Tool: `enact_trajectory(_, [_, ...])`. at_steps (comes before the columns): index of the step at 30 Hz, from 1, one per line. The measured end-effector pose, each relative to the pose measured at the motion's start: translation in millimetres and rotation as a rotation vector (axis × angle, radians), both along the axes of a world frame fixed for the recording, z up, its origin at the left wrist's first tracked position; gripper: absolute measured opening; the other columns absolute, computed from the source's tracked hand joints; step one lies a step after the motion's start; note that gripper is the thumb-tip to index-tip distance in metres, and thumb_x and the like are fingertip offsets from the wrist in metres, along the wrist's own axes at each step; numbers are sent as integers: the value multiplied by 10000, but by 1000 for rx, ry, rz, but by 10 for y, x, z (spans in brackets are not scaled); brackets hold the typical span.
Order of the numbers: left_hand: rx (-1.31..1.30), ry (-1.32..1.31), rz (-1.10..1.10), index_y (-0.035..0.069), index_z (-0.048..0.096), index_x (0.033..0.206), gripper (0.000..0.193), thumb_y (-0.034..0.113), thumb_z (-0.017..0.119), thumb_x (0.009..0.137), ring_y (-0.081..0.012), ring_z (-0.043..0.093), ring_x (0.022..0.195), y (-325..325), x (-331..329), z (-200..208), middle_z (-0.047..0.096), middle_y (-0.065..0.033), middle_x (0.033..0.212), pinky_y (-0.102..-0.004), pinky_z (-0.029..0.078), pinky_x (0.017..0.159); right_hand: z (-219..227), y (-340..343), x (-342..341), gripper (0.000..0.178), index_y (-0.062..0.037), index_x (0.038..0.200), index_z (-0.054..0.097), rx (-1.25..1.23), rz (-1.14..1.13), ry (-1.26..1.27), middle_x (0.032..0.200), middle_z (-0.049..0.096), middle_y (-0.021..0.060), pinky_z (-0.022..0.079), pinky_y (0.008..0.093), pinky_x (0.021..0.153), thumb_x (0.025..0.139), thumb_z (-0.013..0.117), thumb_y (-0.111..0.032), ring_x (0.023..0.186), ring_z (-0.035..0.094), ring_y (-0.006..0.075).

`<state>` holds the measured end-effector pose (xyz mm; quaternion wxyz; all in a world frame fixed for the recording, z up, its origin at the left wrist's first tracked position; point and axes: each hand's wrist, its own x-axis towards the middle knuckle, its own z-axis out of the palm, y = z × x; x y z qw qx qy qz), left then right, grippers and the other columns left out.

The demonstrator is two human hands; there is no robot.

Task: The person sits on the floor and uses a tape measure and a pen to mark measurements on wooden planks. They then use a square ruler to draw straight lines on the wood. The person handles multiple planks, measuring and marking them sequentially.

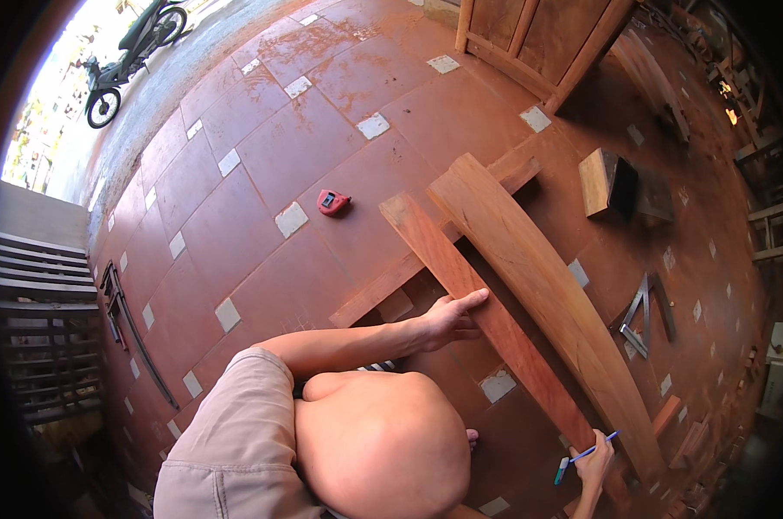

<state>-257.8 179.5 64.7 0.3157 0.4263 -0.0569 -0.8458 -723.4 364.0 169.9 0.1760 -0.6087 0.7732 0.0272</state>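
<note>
I take the wide plank (543, 311), a long, gently curved piece lying aslant on the tiled floor (262, 199), as my landmark. Just to its left, running nearly alongside it, is the narrow board (460, 277), reddish and straight, the piece in the person's hands. Both cross over a timber bar (378, 292), which shows on either side of the plank near its far end. The left hand (450, 322), left of the plank's middle, grasps the narrow board by its edge, thumb over the upper face and fingers at the side; how firmly it presses, I cannot tell. The right hand (594, 463), left of the plank's near end, has its fingers closed around a blue pen (613, 434) and sits at the near part of the narrow board. By those fingers I see a small green-and-white item (562, 471); I cannot tell its kind, nor whether it is held too. The person's bare knee (391, 432) fills the space left of the plank's near half. Left of its far end I find a red tape measure (332, 202); to the right of that end stands a wood block (608, 183) with a dark side. Metal squares (639, 318) lie right of the plank's middle, and a panelled wooden piece (543, 39) stands beyond its far end.
</note>
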Motion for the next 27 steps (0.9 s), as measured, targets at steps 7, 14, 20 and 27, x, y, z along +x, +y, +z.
enact_trajectory(7, [-26, 32, 10, 28, 414, 1566, 850, 554, 727, 977, -339, 510, 1430, -31, -279, -61, 484, -146, 1580, -525, 404, 1226, -169, -10, -308, 612, -135, 1254, 731, -26, 24, 14, 1129, 742, 228, 572, 498, 908, 686, 949, -203, 1063, 703, 445])
enact_trajectory(14, [-37, 6, 30, 18, 432, 1562, 827, 524, 733, 982, -334, 581, 1341, -47, -324, -375, 510, -150, 1569, -515, 469, 1140, -288, -137, -312, 649, -83, 1308, 687, 16, -36, -77, 1151, 733, 236, 581, 483, 906, 717, 940, -172, 1066, 714, 419])
enact_trajectory(20, [1, -18, 9, 178, 636, 1372, 504, 501, 720, 994, -290, 542, 1339, -134, -295, -500, 604, -71, 1406, -508, 449, 1137, -406, 198, -398, 537, -50, 1369, 659, -222, -193, -32, 1321, 689, 179, 575, 438, 995, 856, 809, 7, 1135, 690, 334])
enact_trajectory(27, [30, -42, 169, 262, 572, 1485, 602, 511, 739, 963, -315, 449, 1450, -243, -210, -487, 490, -94, 1537, -597, 415, 1206, -1199, 657, -248, 962, 4, 1589, 387, -1002, -1776, -730, 1387, 635, 189, 576, 481, 972, 866, 882, -393, 1136, 672, 286])
